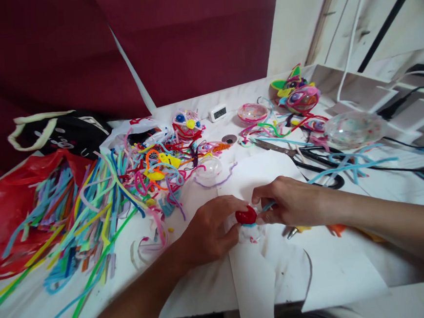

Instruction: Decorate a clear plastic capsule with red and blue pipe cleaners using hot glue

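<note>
Near the table's front, my left hand (212, 230) has its thumb and fingers closed around the side of a small clear plastic ball (252, 233). A shiny red round piece (246, 215) sits on top of the ball, with a light blue band just beneath it. From the right, my right hand (283, 202) pinches a light blue pipe cleaner (269, 205) close to the red piece. Its fingertips are beside the ball. White paper (253, 283) lies under the work. The ball's left side is partly hidden by my fingers.
A heap of pipe cleaners (92, 227) spills from a red plastic bag (4, 219) at left. Black-handled scissors (277, 147) lie behind my right hand. Clear bowls (354, 129), a decorated ball (187, 125), a small digital clock (217, 113) and cables stand farther back.
</note>
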